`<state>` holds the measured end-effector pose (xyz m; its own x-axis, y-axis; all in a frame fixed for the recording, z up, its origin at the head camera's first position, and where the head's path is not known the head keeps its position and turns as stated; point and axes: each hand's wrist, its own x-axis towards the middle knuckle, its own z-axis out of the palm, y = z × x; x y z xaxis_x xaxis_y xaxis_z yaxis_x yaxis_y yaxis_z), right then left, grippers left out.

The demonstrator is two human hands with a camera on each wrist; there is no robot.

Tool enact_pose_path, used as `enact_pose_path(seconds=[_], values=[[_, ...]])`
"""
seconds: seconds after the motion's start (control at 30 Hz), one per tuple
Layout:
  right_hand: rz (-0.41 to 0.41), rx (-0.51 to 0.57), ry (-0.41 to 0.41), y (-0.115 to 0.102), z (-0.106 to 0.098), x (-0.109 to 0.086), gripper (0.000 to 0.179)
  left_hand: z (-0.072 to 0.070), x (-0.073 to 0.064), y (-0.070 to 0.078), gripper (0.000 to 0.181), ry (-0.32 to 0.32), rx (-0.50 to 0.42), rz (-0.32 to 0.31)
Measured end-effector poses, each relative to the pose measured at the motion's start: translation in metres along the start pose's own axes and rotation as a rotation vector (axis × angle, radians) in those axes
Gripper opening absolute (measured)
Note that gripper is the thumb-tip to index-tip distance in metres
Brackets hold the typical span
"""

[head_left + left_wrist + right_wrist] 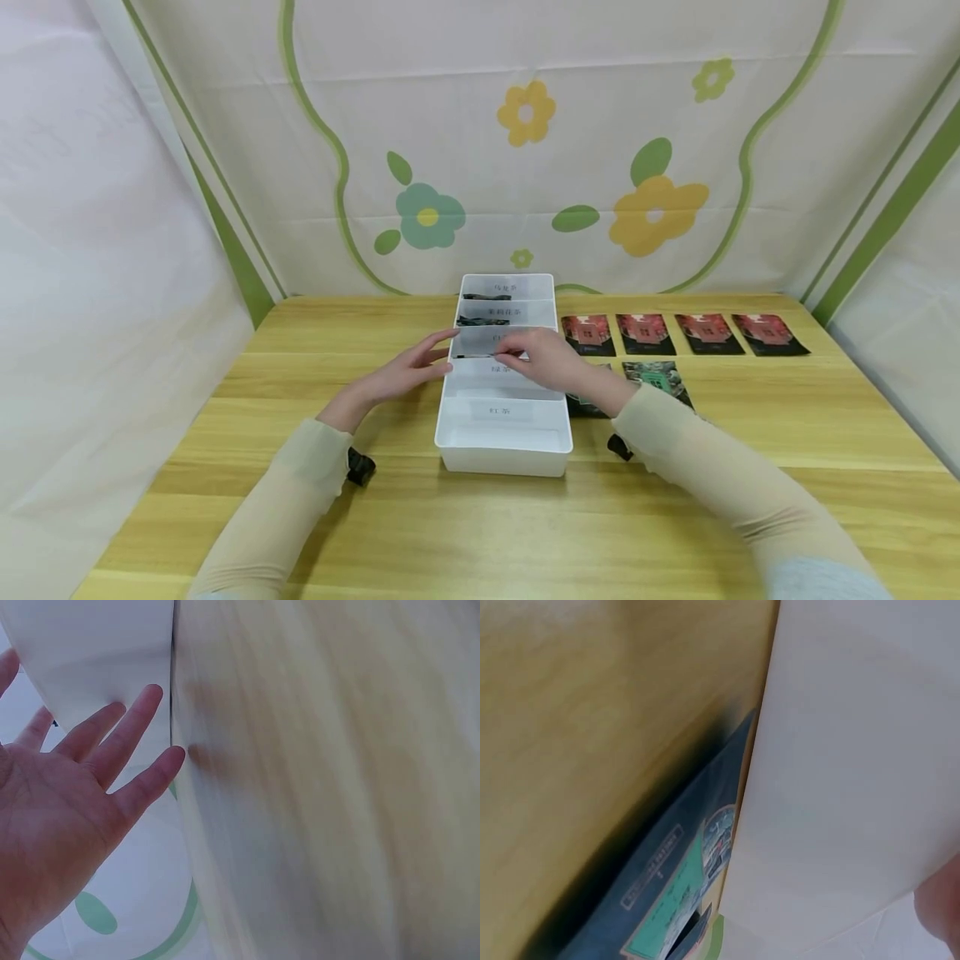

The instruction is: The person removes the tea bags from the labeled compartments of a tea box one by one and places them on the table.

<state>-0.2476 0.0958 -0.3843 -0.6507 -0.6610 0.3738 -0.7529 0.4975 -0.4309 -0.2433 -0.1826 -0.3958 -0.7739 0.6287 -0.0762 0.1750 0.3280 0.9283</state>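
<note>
A sachet [472, 357], only its upper edge showing, is pinched by the fingers of a person's right hand [542, 357] in the third compartment from the back of a white five-section tray [504, 461] on a wood-grain desk [510, 533]. The tray's left side is flanked by the left hand [405, 367], its fingers spread near the rim; whether the wall is touched cannot be told. The two rearmost compartments are each occupied by a dark sachet, and every section is marked with a printed character label [510, 412]. To the tray's right, four red-and-black packets [643, 335] are lined up in a row, with two green-labelled packets [658, 379] laid out nearer the person, one partly hidden by the right hand. The scene is backed by a flower-patterned white curtain [465, 125].
</note>
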Motion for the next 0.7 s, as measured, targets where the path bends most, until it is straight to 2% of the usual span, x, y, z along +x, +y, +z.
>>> enact_pose_path(seconds=[0.27, 0.43, 0.7], values=[[-0.015, -0.036, 0.064, -0.003, -0.001, -0.003, 0.007, 0.000, 0.001, -0.002, 0.062, 0.004, 0.011, -0.006], [-0.073, -0.093, 0.189, -0.001, -0.007, -0.006, 0.008, 0.000, 0.001, -0.003, 0.062, 0.015, 0.040, -0.014], [-0.129, -0.092, 0.357, -0.003, -0.032, -0.015, 0.010, 0.000, 0.000, -0.001, 0.062, 0.019, 0.050, -0.012]])
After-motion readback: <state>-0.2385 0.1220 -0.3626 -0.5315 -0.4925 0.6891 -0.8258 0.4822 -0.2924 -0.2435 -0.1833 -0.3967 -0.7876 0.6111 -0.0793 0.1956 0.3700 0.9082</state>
